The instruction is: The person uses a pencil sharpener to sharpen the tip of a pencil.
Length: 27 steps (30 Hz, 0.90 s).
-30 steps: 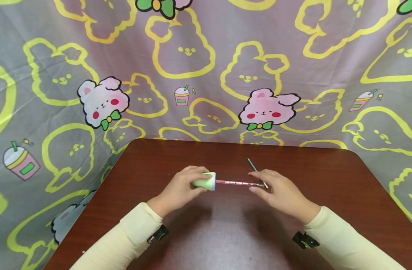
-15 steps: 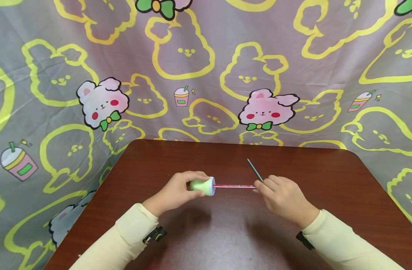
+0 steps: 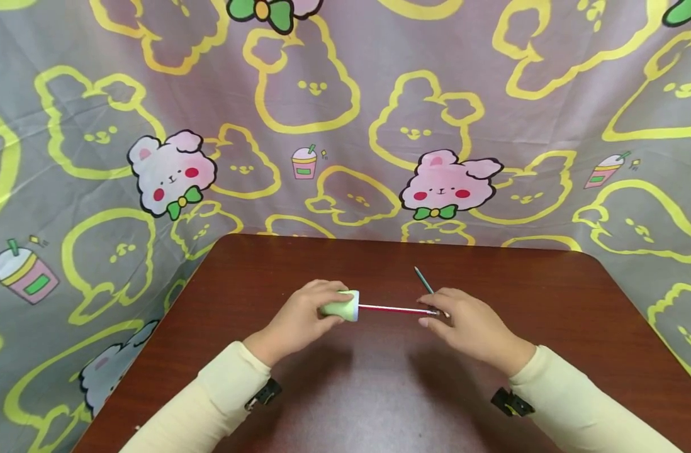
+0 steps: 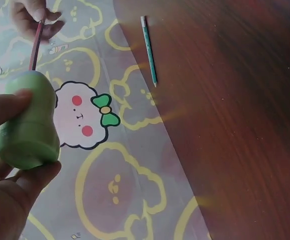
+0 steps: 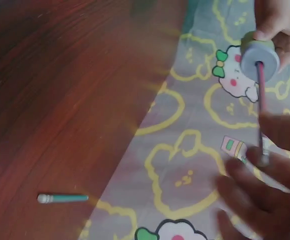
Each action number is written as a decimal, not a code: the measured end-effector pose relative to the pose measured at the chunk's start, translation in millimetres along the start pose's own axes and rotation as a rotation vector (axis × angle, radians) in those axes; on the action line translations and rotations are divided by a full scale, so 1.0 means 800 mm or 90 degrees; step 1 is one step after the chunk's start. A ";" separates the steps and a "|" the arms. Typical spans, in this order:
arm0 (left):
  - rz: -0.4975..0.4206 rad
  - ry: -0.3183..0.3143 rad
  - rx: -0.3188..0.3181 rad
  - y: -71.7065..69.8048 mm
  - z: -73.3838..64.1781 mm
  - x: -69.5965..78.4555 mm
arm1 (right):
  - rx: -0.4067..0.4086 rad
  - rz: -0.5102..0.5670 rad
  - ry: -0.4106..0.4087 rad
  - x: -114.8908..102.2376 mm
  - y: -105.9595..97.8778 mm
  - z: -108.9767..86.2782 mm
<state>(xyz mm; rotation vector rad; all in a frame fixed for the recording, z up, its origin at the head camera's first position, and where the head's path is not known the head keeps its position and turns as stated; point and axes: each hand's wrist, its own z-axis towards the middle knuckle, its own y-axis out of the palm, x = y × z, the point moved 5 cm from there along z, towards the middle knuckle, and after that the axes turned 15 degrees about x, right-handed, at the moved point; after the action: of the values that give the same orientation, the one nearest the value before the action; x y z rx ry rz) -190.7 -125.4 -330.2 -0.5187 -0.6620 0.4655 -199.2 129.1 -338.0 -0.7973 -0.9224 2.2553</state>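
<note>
The right hand (image 3: 470, 324), just loosened, spreads its fingers around the right end of the red pencil (image 3: 393, 309), contact unclear; the left hand (image 3: 297, 321) grips the green sharpener (image 3: 341, 306) above mid-table (image 3: 374, 390), seemingly supporting both.

A red pencil (image 3: 396, 309) (sideways) sticks into a green casing (image 4: 32, 125).

1 pink pencil (image 5: 263, 97) juts from a cylinder (image 5: 250, 66) toward blurred right fingers (image 5: 252, 184).
</note>
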 end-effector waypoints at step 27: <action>0.016 0.083 0.009 0.002 -0.004 0.013 | -0.211 0.238 0.184 0.007 0.005 -0.003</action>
<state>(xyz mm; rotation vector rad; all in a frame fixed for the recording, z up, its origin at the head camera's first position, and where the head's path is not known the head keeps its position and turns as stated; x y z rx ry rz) -181.5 -118.9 -328.6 -0.5390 -0.5280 0.4560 -202.6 131.2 -344.0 -1.5081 -1.0904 2.2295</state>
